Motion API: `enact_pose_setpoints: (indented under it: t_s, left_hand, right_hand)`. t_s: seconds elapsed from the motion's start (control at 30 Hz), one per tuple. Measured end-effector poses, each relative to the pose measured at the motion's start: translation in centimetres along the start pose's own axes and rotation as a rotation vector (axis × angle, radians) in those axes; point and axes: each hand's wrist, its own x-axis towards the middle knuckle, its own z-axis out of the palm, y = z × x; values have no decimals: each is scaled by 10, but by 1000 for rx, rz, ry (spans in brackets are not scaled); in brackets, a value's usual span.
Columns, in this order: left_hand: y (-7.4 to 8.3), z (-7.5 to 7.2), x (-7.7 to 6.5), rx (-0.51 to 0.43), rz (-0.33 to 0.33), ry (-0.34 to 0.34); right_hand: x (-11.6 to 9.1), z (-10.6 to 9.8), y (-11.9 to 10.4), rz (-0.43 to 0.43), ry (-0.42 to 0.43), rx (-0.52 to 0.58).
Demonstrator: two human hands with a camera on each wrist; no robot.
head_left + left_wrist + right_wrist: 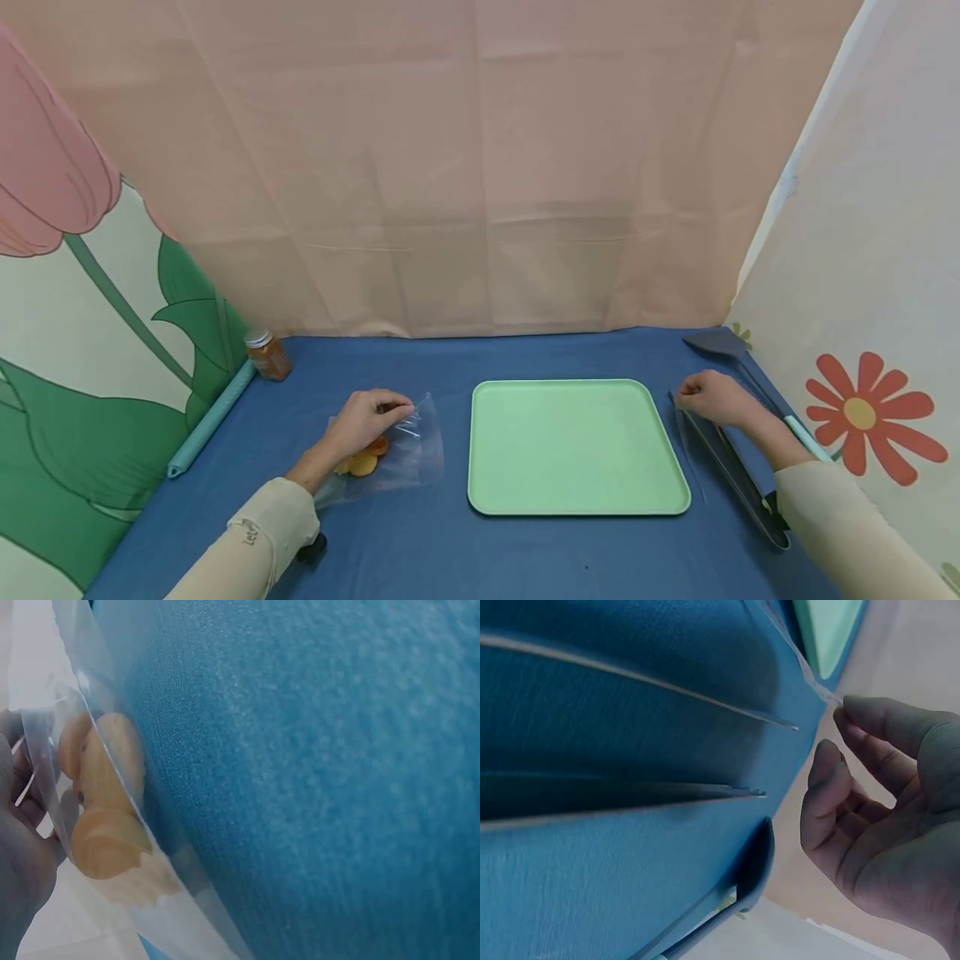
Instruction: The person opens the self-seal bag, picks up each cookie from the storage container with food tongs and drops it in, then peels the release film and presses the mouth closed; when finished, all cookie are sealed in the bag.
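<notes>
My left hand (367, 421) pinches the upper edge of a clear plastic bag (420, 454) on the left of the table. Inside it lie several round, flat yellow-orange pieces (363, 464), which show tan through the film (112, 832) in the left wrist view. My right hand (716, 397) is beyond the right edge of the green tray, above the dark tongs (738, 483). Between its thumb and a fingertip it pinches a thin, clear plastic strip (802, 664), which hangs down beside the tongs. Both tong arms (667, 804) stand apart in the right wrist view.
A light green rectangular tray (577, 450) lies between the hands on the blue cloth (420, 550). A grey spatula (717, 343) with a teal handle lies along the right wall. At the back left are a silver-lidded jar (270, 358) and a long teal roll (213, 421).
</notes>
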Motion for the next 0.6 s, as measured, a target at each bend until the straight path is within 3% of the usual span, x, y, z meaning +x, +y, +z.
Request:
enact_pose_setpoints:
  t_s: [0.23, 0.6]
  left_hand:
    - [2, -1, 0, -7, 4, -6]
    - [3, -2, 1, 0, 8, -6]
  right_hand:
    - [7, 4, -5, 19, 5, -50]
    - [15, 7, -2, 118, -16, -94]
